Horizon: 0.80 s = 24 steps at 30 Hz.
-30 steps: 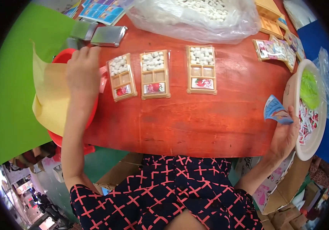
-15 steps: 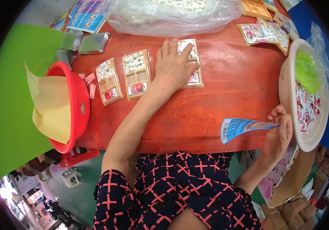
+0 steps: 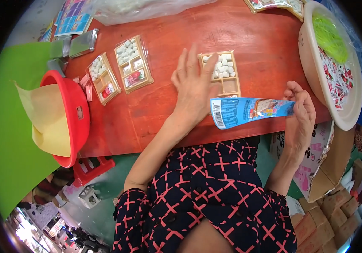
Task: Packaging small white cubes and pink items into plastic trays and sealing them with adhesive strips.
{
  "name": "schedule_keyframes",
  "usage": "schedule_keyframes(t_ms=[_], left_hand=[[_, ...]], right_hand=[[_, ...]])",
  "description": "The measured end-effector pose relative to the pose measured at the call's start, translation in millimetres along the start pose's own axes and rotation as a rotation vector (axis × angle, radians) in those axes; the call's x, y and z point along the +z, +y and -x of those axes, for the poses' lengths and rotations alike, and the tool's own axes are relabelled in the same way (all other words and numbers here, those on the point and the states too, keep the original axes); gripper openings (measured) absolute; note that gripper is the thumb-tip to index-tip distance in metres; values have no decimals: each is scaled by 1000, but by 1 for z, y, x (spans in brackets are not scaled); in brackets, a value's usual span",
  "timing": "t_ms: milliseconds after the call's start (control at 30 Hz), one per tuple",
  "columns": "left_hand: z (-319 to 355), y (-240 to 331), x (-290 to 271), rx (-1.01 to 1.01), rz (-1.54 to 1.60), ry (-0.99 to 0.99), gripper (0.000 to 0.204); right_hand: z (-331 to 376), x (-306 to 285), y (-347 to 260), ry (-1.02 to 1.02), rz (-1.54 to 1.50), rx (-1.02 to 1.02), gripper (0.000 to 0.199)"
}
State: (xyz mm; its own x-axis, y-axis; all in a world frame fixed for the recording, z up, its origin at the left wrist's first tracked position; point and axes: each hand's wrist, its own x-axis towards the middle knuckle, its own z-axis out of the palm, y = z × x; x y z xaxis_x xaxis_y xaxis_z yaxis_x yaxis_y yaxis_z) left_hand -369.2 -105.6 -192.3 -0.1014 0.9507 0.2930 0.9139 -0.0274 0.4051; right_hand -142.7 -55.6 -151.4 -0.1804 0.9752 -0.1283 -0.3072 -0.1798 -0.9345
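My left hand [image 3: 193, 90], fingers spread and slightly blurred, is at the left edge of a tan compartment tray [image 3: 230, 85]. White chunky pieces [image 3: 224, 67] fill that tray's far section, and its nearer small compartments are partly hidden. My right hand [image 3: 301, 110] pinches the right end of a curved blue printed card [image 3: 242, 112], which hangs over the tray's near end. To the left lie two similar trays, one tan tray [image 3: 150, 78] with a clear plastic cover and another [image 3: 103, 80] beside it. Both contain white pieces and a red-and-white packet.
A red basin [image 3: 79, 122] with yellow sheets stands at left, near stacked clear covers [image 3: 84, 43]. At right, a cream basin [image 3: 305, 55] holds green shreds [image 3: 328, 38] and small packets [image 3: 337, 80]. A plastic bag [image 3: 147, 9] lies at the far edge.
The tray by my left hand has moved right, away from the other two. My right hand has brought the blue card left, over this tray's near end. The whole view has shifted.
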Motion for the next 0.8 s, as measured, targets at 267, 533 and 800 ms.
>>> schedule_keyframes(t_ms=[267,533,800], left_hand=[[49,-5,-64,-803,1555,-285,45],[40,7,-54,-658,1020,-204,48],[13,-8,-31,-632,841,-154,37]], right_hand=[[17,13,9,-45,184,-55,17],[23,40,25,-18,305,40,13],[-14,42,41,24,868,-46,24]])
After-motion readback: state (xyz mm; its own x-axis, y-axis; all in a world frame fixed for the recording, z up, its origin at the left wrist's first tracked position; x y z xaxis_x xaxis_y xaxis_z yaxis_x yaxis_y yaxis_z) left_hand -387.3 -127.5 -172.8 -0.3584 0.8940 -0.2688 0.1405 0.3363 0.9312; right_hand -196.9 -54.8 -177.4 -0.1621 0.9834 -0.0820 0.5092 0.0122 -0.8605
